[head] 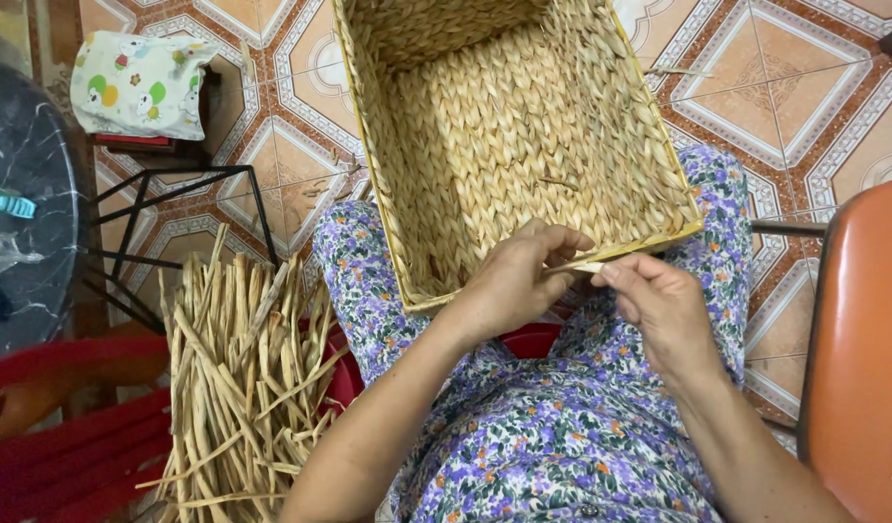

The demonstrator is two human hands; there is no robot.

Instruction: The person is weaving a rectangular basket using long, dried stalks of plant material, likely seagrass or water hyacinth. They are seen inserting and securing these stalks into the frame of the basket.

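Basket, rectangular, woven from pale dried straw in thick braided rows, tipped open-side toward the camera and resting on the lap of a person in a purple flowered dress. Rim bound by a smooth yellowish band along the left and near edges. Inner walls and bottom bare, apart from a loose strand or two lying on the weave. Near right corner of the basket propped on the right knee, far end running out past the top of the view.

Left hand at the middle of the basket's near rim, fingers curled together and pinched on a flat pale strand just at the band. Right hand close beside it on the right, thumb and forefinger closed on the other end of the same strand, remaining fingers folded in. Hands nearly touching over the rim.

Bundle of dried straw strips lying on a red plastic seat at the left, long, flat, tan, fanned loosely. Cloth bag at the top left corner of the floor, white with green, yellow and orange cartoon spots, slumped on a red ledge. Black wire frame just below it. Dark marbled round table at the left edge. Orange chair back at the right edge. Floor tiles patterned in terracotta and white.
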